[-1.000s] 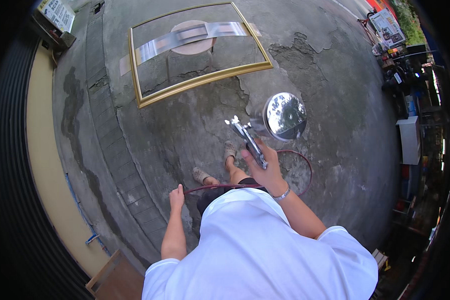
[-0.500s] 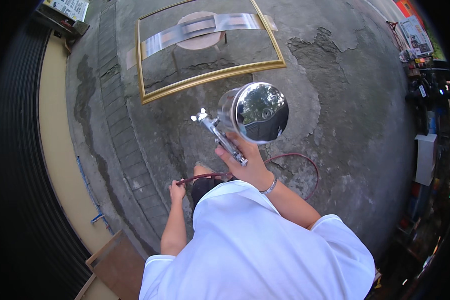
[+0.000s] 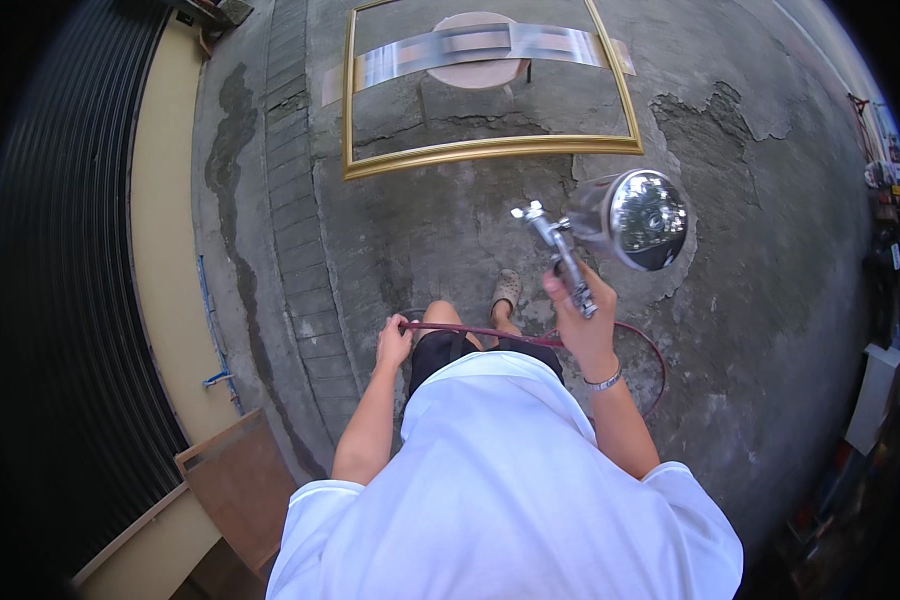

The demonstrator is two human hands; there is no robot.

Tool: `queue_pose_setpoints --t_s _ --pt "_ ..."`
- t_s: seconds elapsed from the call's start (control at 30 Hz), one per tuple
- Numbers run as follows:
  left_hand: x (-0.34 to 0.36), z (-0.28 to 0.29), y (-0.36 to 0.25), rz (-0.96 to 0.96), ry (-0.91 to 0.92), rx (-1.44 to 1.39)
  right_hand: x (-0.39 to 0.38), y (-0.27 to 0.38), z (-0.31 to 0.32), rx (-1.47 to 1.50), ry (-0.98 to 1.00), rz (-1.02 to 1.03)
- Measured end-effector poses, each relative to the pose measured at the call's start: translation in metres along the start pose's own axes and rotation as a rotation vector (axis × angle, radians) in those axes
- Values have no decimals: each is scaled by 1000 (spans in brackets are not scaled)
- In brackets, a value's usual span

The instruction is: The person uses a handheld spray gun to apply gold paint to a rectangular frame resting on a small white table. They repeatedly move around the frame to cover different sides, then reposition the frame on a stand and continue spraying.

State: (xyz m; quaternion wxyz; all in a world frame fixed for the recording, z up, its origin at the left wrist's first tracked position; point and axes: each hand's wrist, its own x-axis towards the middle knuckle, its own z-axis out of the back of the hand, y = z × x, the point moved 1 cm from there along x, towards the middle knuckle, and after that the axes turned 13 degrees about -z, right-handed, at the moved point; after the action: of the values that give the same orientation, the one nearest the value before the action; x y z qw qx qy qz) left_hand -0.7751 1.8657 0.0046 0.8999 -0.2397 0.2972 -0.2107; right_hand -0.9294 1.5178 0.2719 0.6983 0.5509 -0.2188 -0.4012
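Observation:
In my right hand (image 3: 586,322) is a chrome spray gun (image 3: 562,257), its handle wrapped by my fingers. A shiny round metal cup (image 3: 650,220) sits on the gun's right side, its lid facing me. A dark red hose (image 3: 490,332) runs from the gun side across my lap, and my left hand (image 3: 394,340) is closed around it. More of the hose loops beside my right forearm. Ahead of me a gold picture frame (image 3: 490,148) rests on a shiny metallic strip (image 3: 390,60), which lies across a round stool (image 3: 477,75). Both hands are apart from the frame.
Cracked grey concrete (image 3: 450,230) spreads under everything. A black ribbed shutter (image 3: 70,240) and a cream wall strip run along the left. A brown board (image 3: 238,490) leans at the lower left. Assorted items and a white box (image 3: 873,400) line the right edge.
My right hand has swung the spray gun to the right. My view has turned, so the gold frame sits farther right and higher. My left hand still holds the hose; a shoe now shows.

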Motion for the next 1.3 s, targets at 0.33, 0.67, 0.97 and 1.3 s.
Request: queue_pose_setpoints --t_s 0.33,0.67,0.97,1.3 --pt "15 49 5 -92 59 68 6 -24 -29 -8 1 30" --pt "36 150 95 -280 185 81 -9 -25 -160 -76 -82 26" --pt "148 278 218 -537 174 -45 -35 -12 -311 136 -522 -369" --pt "229 361 251 -724 -3 121 -61 -83 -454 -155 -424 -321"
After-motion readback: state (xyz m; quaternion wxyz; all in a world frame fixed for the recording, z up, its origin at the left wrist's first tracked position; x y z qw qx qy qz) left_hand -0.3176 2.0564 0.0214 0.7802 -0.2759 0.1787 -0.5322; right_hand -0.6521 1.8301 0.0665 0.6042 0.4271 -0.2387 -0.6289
